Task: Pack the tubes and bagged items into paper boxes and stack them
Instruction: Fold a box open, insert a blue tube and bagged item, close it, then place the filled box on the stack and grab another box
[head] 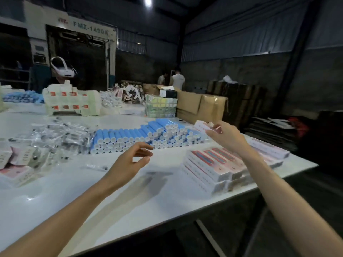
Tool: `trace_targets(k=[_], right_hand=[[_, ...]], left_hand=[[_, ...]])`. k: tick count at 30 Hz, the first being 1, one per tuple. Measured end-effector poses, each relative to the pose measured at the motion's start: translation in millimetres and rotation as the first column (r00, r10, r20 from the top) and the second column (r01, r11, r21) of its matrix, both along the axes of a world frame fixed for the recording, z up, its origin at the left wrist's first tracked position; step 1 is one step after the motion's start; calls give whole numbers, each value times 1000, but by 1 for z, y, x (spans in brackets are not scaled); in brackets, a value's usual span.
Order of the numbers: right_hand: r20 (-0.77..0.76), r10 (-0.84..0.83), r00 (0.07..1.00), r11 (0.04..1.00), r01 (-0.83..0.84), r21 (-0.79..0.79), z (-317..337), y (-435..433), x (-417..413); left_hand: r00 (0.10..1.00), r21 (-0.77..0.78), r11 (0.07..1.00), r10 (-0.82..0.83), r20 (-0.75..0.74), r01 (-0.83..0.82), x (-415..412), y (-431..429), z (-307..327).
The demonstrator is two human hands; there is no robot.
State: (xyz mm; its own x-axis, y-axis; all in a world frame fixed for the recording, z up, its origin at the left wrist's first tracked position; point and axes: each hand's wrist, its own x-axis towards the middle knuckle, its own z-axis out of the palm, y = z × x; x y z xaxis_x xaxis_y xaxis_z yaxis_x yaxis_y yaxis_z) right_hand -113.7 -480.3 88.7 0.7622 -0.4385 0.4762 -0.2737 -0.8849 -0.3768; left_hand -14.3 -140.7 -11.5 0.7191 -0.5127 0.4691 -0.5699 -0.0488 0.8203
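A long stack of blue tubes with white caps (144, 138) lies across the middle of the white table (92, 191). To its left sits a heap of clear bagged items (59, 138). My right hand (225, 135) is raised over the tubes' right end and pinches a pink-and-white paper box (202, 126). My left hand (133, 160) hovers above the table in front of the tubes, fingers loosely curled, holding nothing. Packed pink boxes (213, 167) are stacked at the table's right edge. One small bagged item (97, 166) lies alone near my left hand.
More pink boxes (16, 164) lie at the left edge. Bundles of white cartons (72, 102), a wrapped block (160, 108) and cardboard sheets (200, 106) stand at the back. Two people (174, 78) work far behind. The table's right edge drops to dark floor.
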Motion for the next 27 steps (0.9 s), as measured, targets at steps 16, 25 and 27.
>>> trace_targets(k=[16, 25, 27], right_hand=[[-205, -499, 842, 801, 358, -479, -40, -141, -44], [-201, -563, 802, 755, 399, -521, -41, -156, -38], [-181, -574, 799, 741, 412, -531, -42, -154, -37]], left_hand=[[990, 128, 986, -118, 82, 107, -2, -63, -7], [988, 172, 975, -148, 43, 139, -3, -58, -6], [987, 182, 973, -154, 41, 145, -2, -53, -5]])
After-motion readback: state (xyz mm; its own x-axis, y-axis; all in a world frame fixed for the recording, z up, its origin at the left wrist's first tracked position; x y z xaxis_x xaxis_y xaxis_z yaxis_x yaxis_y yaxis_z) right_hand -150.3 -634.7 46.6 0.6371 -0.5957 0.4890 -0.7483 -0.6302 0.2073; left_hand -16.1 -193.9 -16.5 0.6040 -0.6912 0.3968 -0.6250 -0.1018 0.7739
